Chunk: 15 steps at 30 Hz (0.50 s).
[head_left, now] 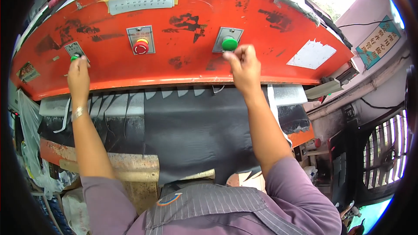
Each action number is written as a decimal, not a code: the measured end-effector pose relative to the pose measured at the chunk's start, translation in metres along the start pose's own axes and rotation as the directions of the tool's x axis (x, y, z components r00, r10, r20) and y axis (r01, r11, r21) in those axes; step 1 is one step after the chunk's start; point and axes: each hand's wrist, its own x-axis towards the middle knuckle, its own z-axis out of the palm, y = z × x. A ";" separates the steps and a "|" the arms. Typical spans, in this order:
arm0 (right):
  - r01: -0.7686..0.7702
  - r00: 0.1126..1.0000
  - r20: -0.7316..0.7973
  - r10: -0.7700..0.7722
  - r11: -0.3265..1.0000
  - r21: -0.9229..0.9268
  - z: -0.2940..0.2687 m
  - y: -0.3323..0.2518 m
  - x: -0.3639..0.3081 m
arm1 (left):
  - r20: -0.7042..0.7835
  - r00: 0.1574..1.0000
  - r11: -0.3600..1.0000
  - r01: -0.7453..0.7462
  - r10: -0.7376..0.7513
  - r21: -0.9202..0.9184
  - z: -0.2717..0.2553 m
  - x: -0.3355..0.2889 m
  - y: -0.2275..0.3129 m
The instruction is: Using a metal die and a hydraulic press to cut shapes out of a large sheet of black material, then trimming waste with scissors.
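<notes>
Two green push buttons are mounted on a scuffed red machine panel (187, 67). My left hand (79, 78) is closed, with its knuckles up against the left green button (75, 56) and covering part of it. My right hand (247, 69) is curled into a loose fist beside the lower right of the right green button (229, 44). The thumb lies close to that button's metal plate, and whether it touches cannot be made out. Below the panel, a dark sheet of material (196, 126) drapes from under the machine toward my body, with cut slits along its far edge.
A red and yellow stop button (140, 46) sits between the green ones. White straps (273, 109) hang beside the sheet. A worn metal ledge (130, 165) runs at the near left. Clear plastic (35, 139) hangs at the left, and a barred window (385, 150) is at the right.
</notes>
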 end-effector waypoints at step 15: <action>0.361 0.657 0.751 0.067 0.846 -0.392 -0.031 -0.009 -0.235 | 0.758 0.614 0.971 -0.062 0.219 -0.231 -0.009 -0.270 0.184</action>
